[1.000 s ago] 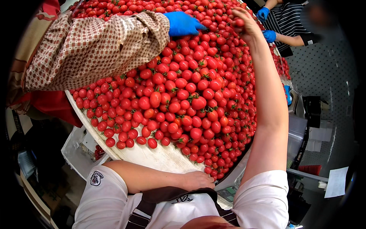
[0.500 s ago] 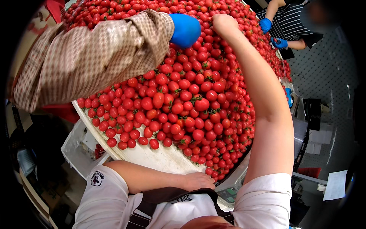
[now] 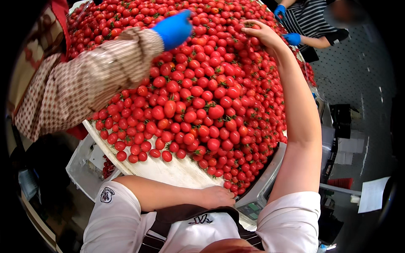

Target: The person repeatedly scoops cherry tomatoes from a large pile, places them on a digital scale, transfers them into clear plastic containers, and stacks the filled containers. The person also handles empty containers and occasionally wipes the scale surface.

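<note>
Red cherry tomatoes [image 3: 198,90], some with green stems, are heaped across a pale table [image 3: 126,156]. Over the right part of the heap my right hand [image 3: 268,37] reaches out, thumb and fingers apart, its fingertips near the tomatoes. My left hand [image 3: 216,197] rests close to the near table edge beside the lowest tomatoes. Its fingers are curled together, and whatever is under them is hidden. From the left, another person's blue-gloved hand [image 3: 174,30], in a checked sleeve [image 3: 90,80], extends above the heap, blurred by motion.
By my left hand stands a grey plastic device [image 3: 255,201] with a green panel. A white bin [image 3: 82,168] sits below the table at left. Across the table, at upper right, a person in a striped apron [image 3: 306,19] works with blue gloves. Black crates [image 3: 341,120] stand at right.
My right hand has come back slightly and its fingers have spread from a closed shape. The neighbour's blue-gloved hand has swung left. My left hand stays near the table edge.
</note>
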The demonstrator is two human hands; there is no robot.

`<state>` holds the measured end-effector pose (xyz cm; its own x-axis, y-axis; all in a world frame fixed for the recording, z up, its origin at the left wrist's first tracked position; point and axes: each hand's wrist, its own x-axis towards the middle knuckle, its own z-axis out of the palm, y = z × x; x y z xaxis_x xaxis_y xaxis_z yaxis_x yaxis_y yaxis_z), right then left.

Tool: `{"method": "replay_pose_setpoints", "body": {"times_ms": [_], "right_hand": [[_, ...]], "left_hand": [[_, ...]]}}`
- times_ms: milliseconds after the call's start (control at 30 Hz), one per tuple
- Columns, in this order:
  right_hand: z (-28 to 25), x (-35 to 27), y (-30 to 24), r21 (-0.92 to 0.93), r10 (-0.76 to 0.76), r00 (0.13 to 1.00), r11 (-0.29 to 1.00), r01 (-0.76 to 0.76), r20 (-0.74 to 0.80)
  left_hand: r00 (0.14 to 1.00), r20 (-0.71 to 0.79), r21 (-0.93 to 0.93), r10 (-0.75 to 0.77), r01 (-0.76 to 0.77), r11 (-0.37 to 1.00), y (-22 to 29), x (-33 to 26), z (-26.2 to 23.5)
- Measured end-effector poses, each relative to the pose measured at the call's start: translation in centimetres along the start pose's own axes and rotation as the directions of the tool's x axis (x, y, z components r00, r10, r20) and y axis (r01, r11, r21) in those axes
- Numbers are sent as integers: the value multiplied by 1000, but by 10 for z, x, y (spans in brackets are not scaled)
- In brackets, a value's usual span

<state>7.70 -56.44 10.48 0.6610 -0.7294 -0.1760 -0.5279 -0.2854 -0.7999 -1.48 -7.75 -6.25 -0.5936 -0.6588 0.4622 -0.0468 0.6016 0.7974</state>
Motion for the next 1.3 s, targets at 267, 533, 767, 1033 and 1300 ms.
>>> {"method": "replay_pose_setpoints", "body": {"times_ms": [267,533,767,1033,1300], "right_hand": [[-37,-243,-20,220,137,990,967,-127,-29],[-81,-522,29,-257,296,850,864,-433,-436],[-66,-602,18,-51,474,642,780,-623,-603],[-76,-650,25,-105,340,607,810,-577,-719],[-73,-613,10,-275,224,678,791,-546,-700]], "left_hand": [[999,8,136,43,-43,990,0,5,-12],[999,35,103,5,-9,995,14,14,-24],[994,100,108,39,-50,993,20,14,-26],[993,71,115,91,-99,988,21,14,-25],[987,157,95,28,-43,995,20,11,-26]]}}
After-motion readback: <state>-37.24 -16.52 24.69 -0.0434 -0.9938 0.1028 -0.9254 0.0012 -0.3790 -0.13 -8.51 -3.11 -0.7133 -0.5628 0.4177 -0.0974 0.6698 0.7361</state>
